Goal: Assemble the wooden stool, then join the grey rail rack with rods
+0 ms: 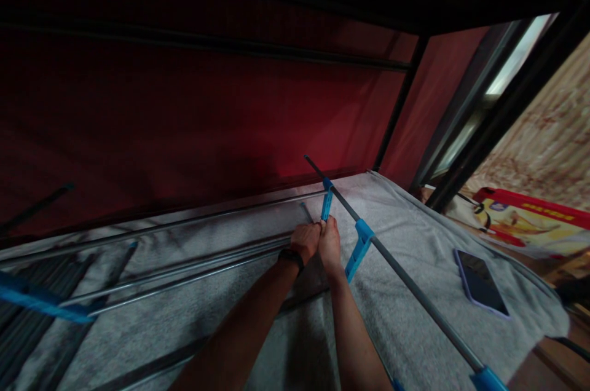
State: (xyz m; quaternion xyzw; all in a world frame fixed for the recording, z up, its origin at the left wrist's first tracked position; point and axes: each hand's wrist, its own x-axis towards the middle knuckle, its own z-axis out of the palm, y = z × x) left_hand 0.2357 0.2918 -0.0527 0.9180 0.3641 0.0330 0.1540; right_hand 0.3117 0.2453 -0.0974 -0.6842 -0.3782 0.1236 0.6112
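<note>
Both hands meet around the lower end of a blue plastic bracket (327, 205), which hangs from a dark grey tube (405, 277). My left hand (305, 240), with a black band on its wrist, is closed where the end of a thin metal rod (230, 251) comes in from the left. My right hand (330, 246) has its fingers wrapped round the bracket's lower part; the fingertips are partly hidden. A second blue bracket (358, 251) sits on the same tube just to the right. Another thin rod (207, 217) runs into the bracket's upper end.
A grey blanket (405, 231) lies beneath the frame. At left are a blue connector piece (43, 304) and a bundle of dark tubes (41, 280). A phone (482, 282) and a red-and-yellow package (539, 219) lie at right. Dark metal posts (401, 102) and a red panel (207, 126) stand behind.
</note>
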